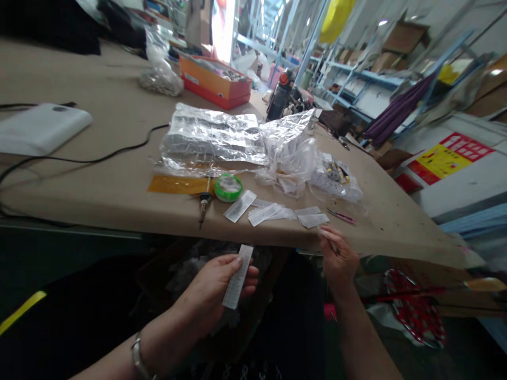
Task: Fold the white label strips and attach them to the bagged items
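Strip (237, 282), likely paper, in left fingers (252, 272)

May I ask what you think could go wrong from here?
The pointed tool lies with its tip toward the table's front edge, so a bump might knock it off. The loose paper strips near the right hand could be brushed away. The printed strip in the left hand, held beyond the edge, may drop if it slips.

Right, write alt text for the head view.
A left hand holds a narrow printed strip by a brown table; the right hand, its grip unclear, is near loose strips lying there. Nearby are a round green container and shiny plastic.
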`<state>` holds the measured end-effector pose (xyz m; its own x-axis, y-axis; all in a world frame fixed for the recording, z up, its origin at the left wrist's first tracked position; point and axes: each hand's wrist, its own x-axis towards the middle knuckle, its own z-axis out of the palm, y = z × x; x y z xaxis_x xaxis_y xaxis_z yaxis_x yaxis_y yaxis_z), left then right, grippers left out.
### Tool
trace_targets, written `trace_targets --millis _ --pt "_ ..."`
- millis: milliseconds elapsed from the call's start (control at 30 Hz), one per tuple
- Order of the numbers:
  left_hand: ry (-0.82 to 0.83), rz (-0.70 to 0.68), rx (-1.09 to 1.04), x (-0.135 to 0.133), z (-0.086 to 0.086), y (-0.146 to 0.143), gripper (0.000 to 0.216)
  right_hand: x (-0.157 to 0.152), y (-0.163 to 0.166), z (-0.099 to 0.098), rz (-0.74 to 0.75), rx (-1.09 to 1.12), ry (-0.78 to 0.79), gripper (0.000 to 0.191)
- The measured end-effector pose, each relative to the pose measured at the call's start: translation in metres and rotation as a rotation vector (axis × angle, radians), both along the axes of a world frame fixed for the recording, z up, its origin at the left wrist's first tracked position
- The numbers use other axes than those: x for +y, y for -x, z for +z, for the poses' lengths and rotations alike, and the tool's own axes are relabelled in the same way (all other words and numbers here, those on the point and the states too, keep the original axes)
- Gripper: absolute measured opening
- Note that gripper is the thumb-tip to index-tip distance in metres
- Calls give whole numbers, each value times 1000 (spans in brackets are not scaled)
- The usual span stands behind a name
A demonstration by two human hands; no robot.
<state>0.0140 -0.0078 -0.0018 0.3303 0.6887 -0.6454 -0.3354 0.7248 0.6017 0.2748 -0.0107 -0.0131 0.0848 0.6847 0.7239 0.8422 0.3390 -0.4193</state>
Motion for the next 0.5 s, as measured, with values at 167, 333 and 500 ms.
trace_targets --millis 167,333,500 --pt "-10 78 -128 0 -3 0 11 -22 88 3 495 -119 52 23" --pt "-104 197 -220 -1 -5 6 11 -23 130 -13 625 -249 73 19" --pt "-101 229 -226 -3 -5 8 9 -21 131 -12 663 -229 121 20"
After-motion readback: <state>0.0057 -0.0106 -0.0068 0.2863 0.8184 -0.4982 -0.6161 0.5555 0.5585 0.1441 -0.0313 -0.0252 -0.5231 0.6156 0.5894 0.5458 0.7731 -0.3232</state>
